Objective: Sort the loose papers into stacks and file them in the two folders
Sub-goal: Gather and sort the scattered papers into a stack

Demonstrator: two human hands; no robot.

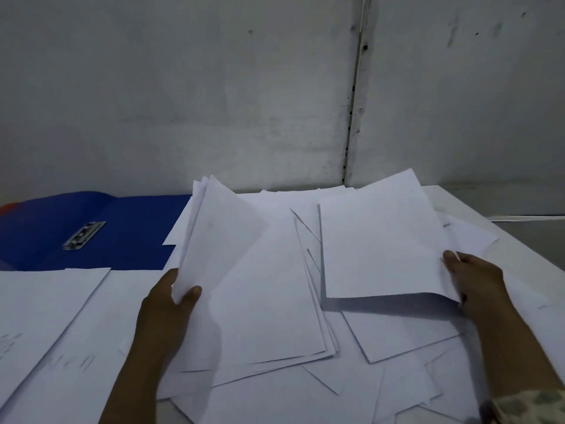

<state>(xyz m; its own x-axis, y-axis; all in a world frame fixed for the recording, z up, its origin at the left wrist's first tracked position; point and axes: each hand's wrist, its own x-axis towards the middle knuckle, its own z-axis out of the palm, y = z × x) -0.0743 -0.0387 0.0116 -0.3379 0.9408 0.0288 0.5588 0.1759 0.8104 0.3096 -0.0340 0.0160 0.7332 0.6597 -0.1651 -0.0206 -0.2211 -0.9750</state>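
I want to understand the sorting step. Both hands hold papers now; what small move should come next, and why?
Probably lay the sheet in the right hand onto the bundle that the left hand pinches: both are lifted above the loose pile, and the blue folder lies open.

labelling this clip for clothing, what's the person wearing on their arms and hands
Both hands are bare: no gloves, rings or watch visible. The left hand and forearm show no sleeve. Behind the right hand, a pale sleeve cuff with a dark mottled pattern shows.
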